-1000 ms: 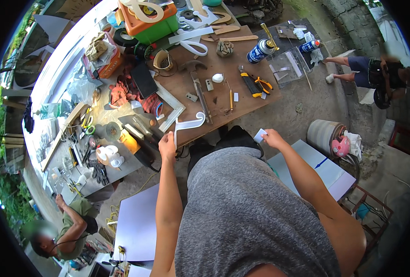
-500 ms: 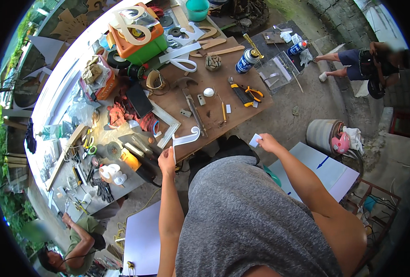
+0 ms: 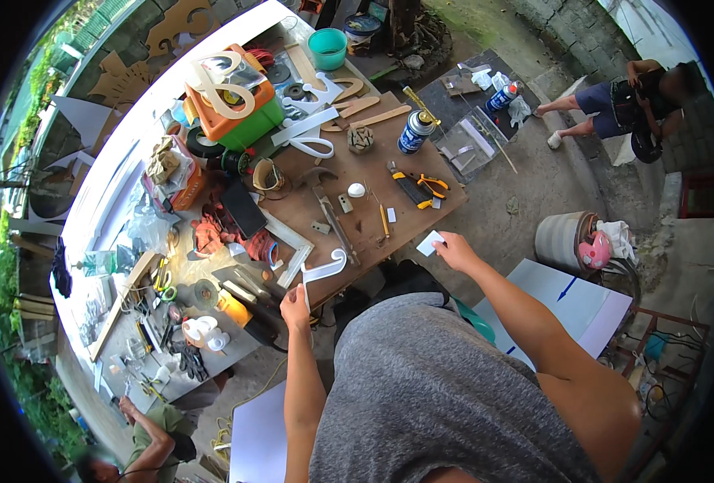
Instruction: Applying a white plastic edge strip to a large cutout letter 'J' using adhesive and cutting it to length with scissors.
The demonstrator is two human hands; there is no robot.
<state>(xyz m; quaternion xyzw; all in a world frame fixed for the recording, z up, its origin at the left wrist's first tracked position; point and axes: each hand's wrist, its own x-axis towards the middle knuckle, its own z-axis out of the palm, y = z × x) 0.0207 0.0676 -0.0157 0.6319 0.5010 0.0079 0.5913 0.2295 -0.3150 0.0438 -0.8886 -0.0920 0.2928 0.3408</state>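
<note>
My left hand (image 3: 296, 307) is closed on the lower end of a white, hook-curled cut-out piece (image 3: 325, 266), held up by the table's near edge. Between the fingertips of my right hand (image 3: 456, 252) is a small white rectangular card (image 3: 430, 243), out past the table's front edge. A claw hammer (image 3: 334, 216) lies on the brown tabletop (image 3: 292, 216) beyond the curled piece. To its right are a thin yellow-handled tool (image 3: 385, 220), a white dome-shaped object (image 3: 357, 190) and orange-handled pliers (image 3: 432, 186).
A blue gas canister with a brass torch head (image 3: 415, 133) stands at the table's far right. An orange-and-green toolbox (image 3: 248, 121) sits at the back. White panels (image 3: 566, 306) lean low at right. One person (image 3: 156, 443) works at lower left; another (image 3: 614, 105) stands at far right.
The whole view has shifted slightly. My left hand and the curled piece sit lower in the picture. My right hand and card have come a little to the left, and more of the card shows.
</note>
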